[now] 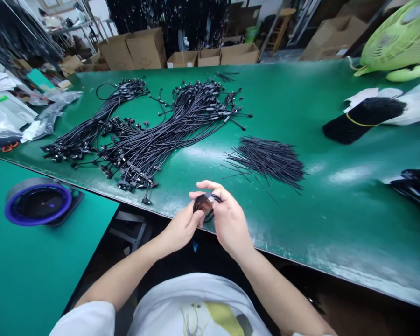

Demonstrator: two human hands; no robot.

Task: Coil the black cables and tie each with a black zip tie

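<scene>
Just over the near edge of the green table, a black cable (198, 201) is wound into a small coil between my hands. My left hand (182, 226) has its fingers closed on the coil's left side. On the right side, my right hand (231, 219) grips the coil with its thumb and bent fingers. Part of the cable is hidden behind the fingers. Beyond my hands lies a large bundle of black cables (175, 128) with connectors at both ends. A pile of thin black ties (269, 161) rests to the right of it.
A second cable bundle (105, 109) lies farther left. At the right are a banded black bundle (364, 119) and a green fan (399, 39). A purple-rimmed round device (38, 204) sits on the left table. Cardboard boxes (145, 49) stand behind the table.
</scene>
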